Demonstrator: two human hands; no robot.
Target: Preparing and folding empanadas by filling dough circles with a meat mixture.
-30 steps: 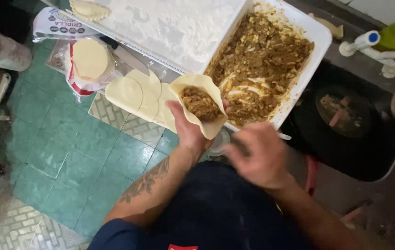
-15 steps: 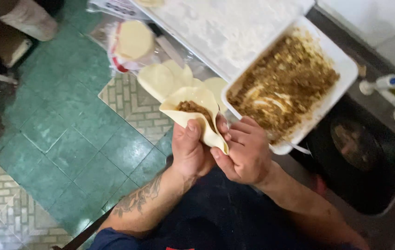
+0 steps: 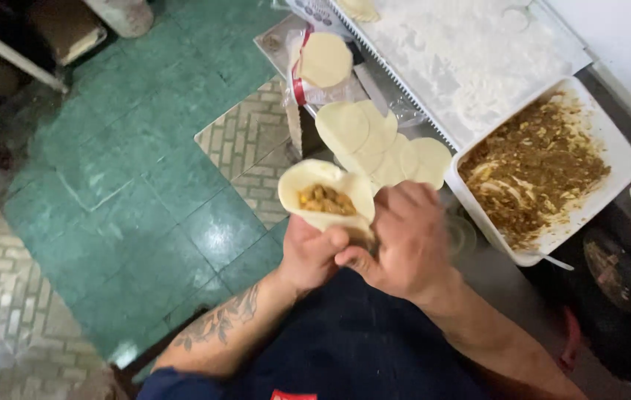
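Your left hand (image 3: 308,255) cups a round, pale disc of raw dough (image 3: 324,194) from below, fingers curled up around its near edge, so the disc bends into an open pocket with a spoonful of brown minced filling (image 3: 321,200) in its middle. Your right hand (image 3: 403,241) is pressed against the same disc from the right, thumb and fingers closed on the dough's near rim just beside your left thumb; both hands are clamped on this one piece, held in the air above the green tiled floor (image 3: 130,192) and in front of the table (image 3: 382,92). Just beyond the held disc, a fanned row of flat, unfilled dough rounds (image 3: 378,144) lies on the table edge, overlapping one another. Farther up, one more round (image 3: 325,59) rests on a clear plastic wrapper with a red band. To the right, a white rectangular tray (image 3: 619,159) holds a heap of the same brown filling, and behind the rounds is a white flour-dusted board (image 3: 463,55).
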